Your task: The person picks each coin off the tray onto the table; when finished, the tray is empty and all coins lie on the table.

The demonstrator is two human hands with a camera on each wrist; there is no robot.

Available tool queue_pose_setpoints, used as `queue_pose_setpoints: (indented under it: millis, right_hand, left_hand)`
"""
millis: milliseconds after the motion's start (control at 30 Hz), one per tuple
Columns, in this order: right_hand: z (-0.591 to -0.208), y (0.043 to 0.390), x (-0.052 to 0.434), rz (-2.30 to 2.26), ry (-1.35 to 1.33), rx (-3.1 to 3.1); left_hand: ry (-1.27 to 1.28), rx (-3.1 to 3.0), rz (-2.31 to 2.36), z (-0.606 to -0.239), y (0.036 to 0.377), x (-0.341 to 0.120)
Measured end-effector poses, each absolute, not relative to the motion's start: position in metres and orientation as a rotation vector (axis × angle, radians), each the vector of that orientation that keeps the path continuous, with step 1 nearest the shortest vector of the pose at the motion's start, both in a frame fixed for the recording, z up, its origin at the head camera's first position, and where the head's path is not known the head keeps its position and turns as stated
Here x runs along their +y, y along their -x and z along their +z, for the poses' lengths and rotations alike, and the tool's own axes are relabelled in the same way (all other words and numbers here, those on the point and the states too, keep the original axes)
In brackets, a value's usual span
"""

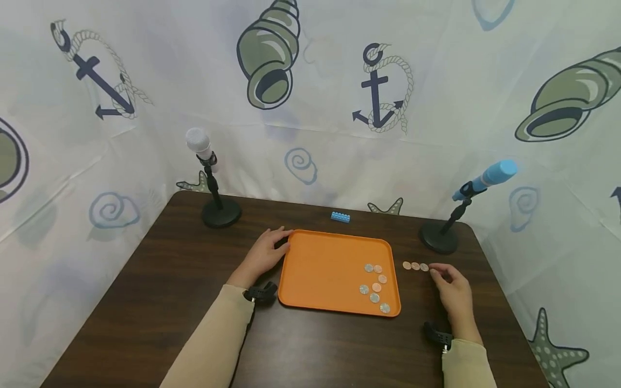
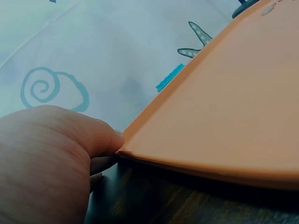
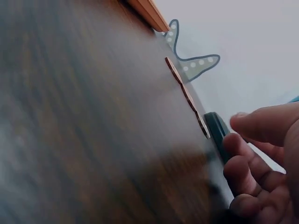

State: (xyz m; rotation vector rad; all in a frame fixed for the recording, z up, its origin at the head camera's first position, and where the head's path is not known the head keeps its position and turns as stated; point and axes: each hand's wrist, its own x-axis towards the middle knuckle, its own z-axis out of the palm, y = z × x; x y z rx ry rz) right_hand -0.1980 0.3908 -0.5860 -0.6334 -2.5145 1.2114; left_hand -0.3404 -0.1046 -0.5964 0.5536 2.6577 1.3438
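At the far left corner of an orange tray (image 1: 320,269), my left hand (image 1: 264,253) grips the rim, and in the left wrist view the thumb (image 2: 105,135) touches that corner. Several silver and copper coins (image 1: 376,288) lie scattered in the tray's right part. Right of the tray, two copper coins (image 1: 411,265) and a silver coin (image 1: 424,267) form a row on the table. My right hand (image 1: 453,293) is by the silver end of that row, fingers loosely curled. The right wrist view shows the coin row (image 3: 188,99) nearly edge-on and no coin between the fingers.
A blue toy brick (image 1: 340,217) lies behind the tray on the dark wooden table (image 1: 339,350). Two black stands hold a white object (image 1: 198,141) at back left and a blue cylinder (image 1: 499,172) at back right. A printed cloth hangs behind.
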Motion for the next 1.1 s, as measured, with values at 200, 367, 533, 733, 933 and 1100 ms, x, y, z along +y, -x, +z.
queue_pose_setpoints:
  millis: [200, 367, 533, 733, 933, 1100]
  right_hand:
    - [-0.564, 0.193, 0.371, 1.261, 0.626, -2.671]
    - [-0.536, 0.193, 0.328, 1.126, 0.262, -2.840]
    - [-0.515, 0.199, 0.291, 1.101, -0.202, -3.004]
    - [-0.508, 0.210, 0.273, 1.003, -0.251, -3.168]
    - [-0.530, 0.240, 0.262, 0.631, -0.209, -3.159]
    - [-0.538, 0.250, 0.255, 0.490, -0.125, -3.128]
  left_hand:
    - [-0.543, 2.662, 1.328, -0.599, 0.340, -0.104]
    - [-0.537, 2.664, 1.333, -0.598, 0.340, -0.105]
    - [-0.521, 2.676, 1.328, -0.596, 0.340, -0.105]
    - [-0.535, 2.678, 1.317, -0.597, 0.340, -0.106]
    - [-0.537, 2.690, 1.337, -0.599, 0.340, -0.108]
    - [-0.547, 2.683, 1.327, -0.600, 0.339, -0.109]
